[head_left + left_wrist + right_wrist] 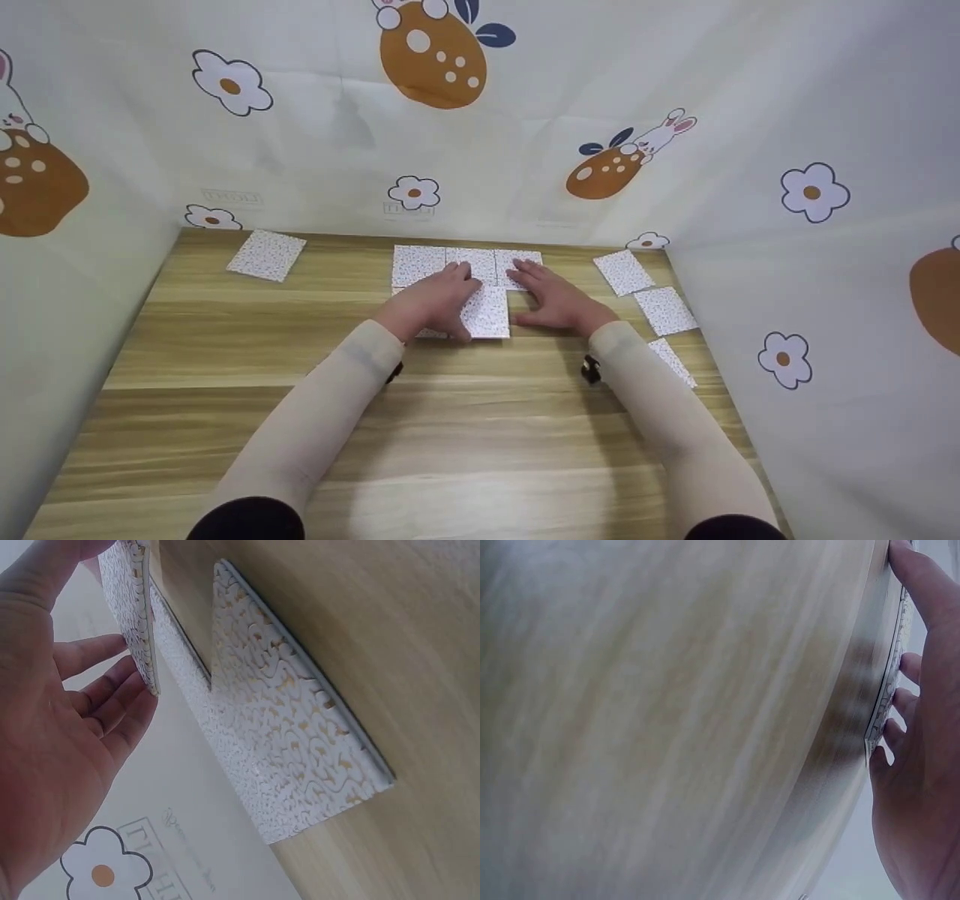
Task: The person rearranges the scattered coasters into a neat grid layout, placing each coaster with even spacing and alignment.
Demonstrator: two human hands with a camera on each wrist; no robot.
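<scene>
Thin white square tiles with a fine speckled pattern form a block near the back of the table: a row with a left tile [418, 264] and a right tile [523, 259], and more in front. My left hand [435, 300] grips a front square tile [489, 311] between thumb and fingers. In the left wrist view this held tile [129, 600] stands tilted, apart from the block's tiles [285, 720]. My right hand [559, 300] rests spread fingertips on the right tile of the back row, thumb apart on the wood. The left hand partly covers the front row.
One loose tile [267, 256] lies at the back left. Three more, a back one [623, 272], a middle one [666, 310] and a front one [673, 362], lie along the right side, the front one partly behind my right sleeve. A printed cloth [322, 150] walls the wooden table [480, 427].
</scene>
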